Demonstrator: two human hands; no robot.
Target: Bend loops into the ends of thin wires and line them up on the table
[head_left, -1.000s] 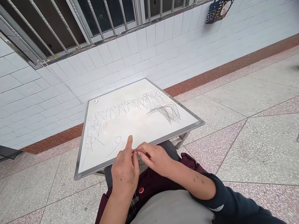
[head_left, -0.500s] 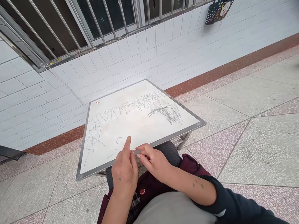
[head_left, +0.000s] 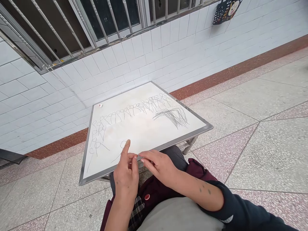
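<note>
My left hand (head_left: 126, 173) is over the near edge of a white tabletop (head_left: 141, 128) with a grey rim. Its index finger points out over the board while the thumb and another finger pinch together. Touching or nearly touching those fingertips is my right hand (head_left: 158, 165), its thumb and fingers drawn close. Anything between the fingertips is too small to make out. Black line drawings of looped shapes (head_left: 130, 110) run across the board, and a dense scribble (head_left: 174, 117) is at its right. One loop with a curved line lies by my left index finger, partly covered.
Beyond the table stands a white tiled wall (head_left: 120, 70) with a barred window (head_left: 115, 19). A dark perforated basket (head_left: 225, 12) hangs on the wall at upper right. A small item (head_left: 101, 106) rests in the board's far left corner. Speckled tile floor (head_left: 276, 154) surrounds the table.
My left hand has shifted slightly left, its index finger now partly over the loop drawing. The right hand's fingers have come a little closer to the left fingertips.
</note>
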